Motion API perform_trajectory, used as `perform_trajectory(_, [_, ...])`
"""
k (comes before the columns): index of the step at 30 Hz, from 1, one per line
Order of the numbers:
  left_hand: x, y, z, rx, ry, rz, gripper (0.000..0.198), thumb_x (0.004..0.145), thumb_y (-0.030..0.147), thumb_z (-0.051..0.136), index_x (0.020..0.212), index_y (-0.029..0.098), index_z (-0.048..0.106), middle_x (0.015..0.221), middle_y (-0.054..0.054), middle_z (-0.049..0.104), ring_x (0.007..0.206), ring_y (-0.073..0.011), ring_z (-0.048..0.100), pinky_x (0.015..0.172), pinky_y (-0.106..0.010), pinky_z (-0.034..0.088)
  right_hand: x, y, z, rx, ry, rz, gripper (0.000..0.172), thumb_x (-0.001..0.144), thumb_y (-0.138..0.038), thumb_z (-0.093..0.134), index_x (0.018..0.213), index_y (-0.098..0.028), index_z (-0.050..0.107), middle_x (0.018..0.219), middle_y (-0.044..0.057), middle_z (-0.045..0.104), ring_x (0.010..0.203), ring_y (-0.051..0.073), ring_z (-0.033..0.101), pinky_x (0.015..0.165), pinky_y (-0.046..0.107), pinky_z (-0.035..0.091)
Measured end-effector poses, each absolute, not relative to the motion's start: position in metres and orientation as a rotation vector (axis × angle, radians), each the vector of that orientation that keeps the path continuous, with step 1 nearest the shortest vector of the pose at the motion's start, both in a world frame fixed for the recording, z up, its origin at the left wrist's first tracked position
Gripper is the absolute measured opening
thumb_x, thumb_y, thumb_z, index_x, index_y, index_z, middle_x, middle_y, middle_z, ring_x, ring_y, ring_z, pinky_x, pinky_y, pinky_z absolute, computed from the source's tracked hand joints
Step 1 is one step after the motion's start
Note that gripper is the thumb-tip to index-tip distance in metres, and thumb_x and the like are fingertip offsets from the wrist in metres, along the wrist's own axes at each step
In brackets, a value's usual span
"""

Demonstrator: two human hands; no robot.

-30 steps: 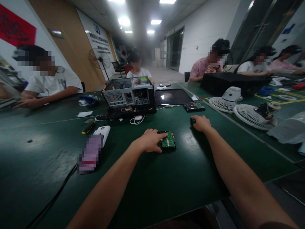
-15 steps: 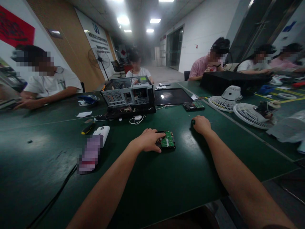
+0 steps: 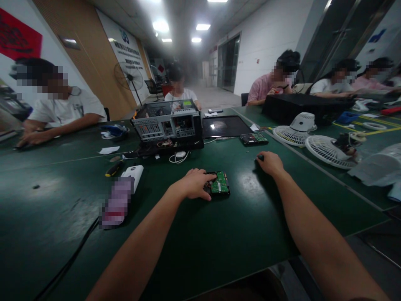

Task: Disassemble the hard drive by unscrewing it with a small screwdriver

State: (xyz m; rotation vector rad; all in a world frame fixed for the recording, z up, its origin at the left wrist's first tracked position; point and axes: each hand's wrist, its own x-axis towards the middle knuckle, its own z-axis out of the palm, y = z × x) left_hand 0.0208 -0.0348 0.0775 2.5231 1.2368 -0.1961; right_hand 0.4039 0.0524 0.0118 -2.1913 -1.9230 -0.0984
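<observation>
A hard drive (image 3: pixel 221 184) lies flat on the green table, its green circuit board facing up. My left hand (image 3: pixel 196 184) grips the drive's left end, thumb at the near edge and fingers over the top. To the right, my right hand (image 3: pixel 270 163) is closed low over the table, apart from the drive. Its fingers hold what looks like a screwdriver (image 3: pixel 260 157) with a dark handle, mostly hidden by the hand. Beyond that hand rests a second hard drive (image 3: pixel 254 139).
An opened computer case (image 3: pixel 169 127) stands ahead, beside a dark flat panel (image 3: pixel 226 126). White fan parts (image 3: pixel 330 152) lie at the right. At left are a yellow-black screwdriver (image 3: pixel 114 168) and a white-and-purple object (image 3: pixel 120 200) with a cable. Several people sit around the table.
My right hand has shifted slightly to the right and turned with the dark-handled tool in it. My left hand and the hard drive stay in place.
</observation>
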Motion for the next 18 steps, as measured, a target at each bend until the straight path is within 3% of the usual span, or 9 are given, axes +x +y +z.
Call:
perform_trajectory(4, [0.020,-0.035,0.077,2.537,1.233,-0.190,0.096,0.075,0.066,0.073,0.158,0.036,0.038,0.156,-0.013,0.045,0.138,-0.0392,0.044,0.113,-0.052,0.034,0.399,0.053,0.008,-2.153,-2.010,-0.108,0.034,0.096,-0.044,0.056,0.115,-0.024,0.075,0.118,0.012,0.071,0.104,0.027,0.067,0.085,0.035,0.051])
perform_trajectory(18, [0.018,-0.032,0.072,2.582,1.205,-0.055,0.099,0.070,0.063,0.079,0.155,0.028,0.043,0.146,-0.013,0.056,0.128,-0.0371,0.054,0.109,-0.048,0.038,0.390,0.052,0.012,-2.252,-1.901,-0.106,0.031,0.097,-0.034,0.055,0.119,-0.016,0.069,0.120,0.018,0.069,0.107,0.031,0.068,0.085,0.038,0.050])
